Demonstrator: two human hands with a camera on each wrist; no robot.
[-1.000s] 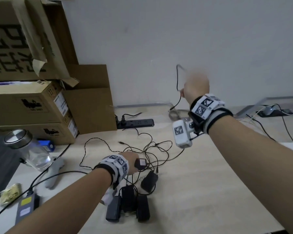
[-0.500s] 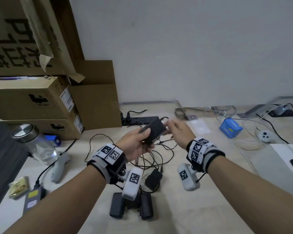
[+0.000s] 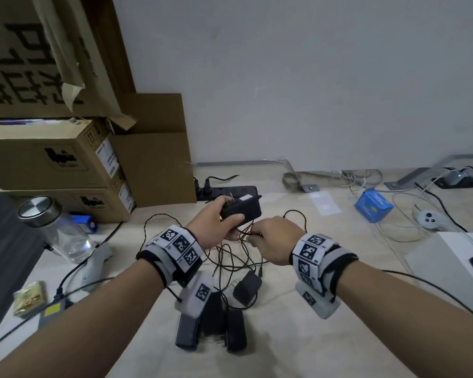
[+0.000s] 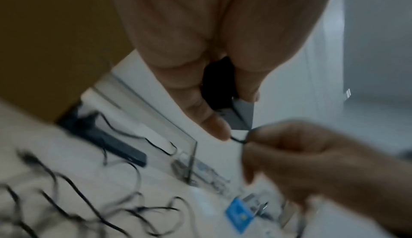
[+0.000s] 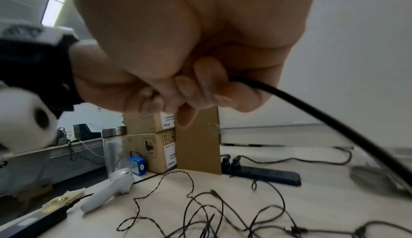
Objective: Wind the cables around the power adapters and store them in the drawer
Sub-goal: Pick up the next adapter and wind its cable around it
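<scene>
My left hand [image 3: 216,222] grips a black power adapter [image 3: 242,208] above the table, its metal prongs pointing up and left. In the left wrist view the adapter [image 4: 219,84] sits between my thumb and fingers. Just right of it my right hand [image 3: 271,237] pinches the adapter's thin black cable [image 5: 312,111] close to the body. Loose black cables [image 3: 230,260] lie tangled on the table below both hands. One more adapter [image 3: 247,287] lies under them, and three adapters [image 3: 212,327] sit side by side nearer me. No drawer is in view.
Stacked cardboard boxes [image 3: 55,165] fill the left side. A glass bottle with a metal lid [image 3: 55,230], a white controller [image 5: 107,192] and a black power strip [image 3: 227,192] lie nearby. A blue box [image 3: 373,204] and white cables sit to the right.
My right hand came down from high near the wall to the adapter. My left hand lifted the adapter off the table and now tilts it prongs-up while the right hand slid under it along the cable.
</scene>
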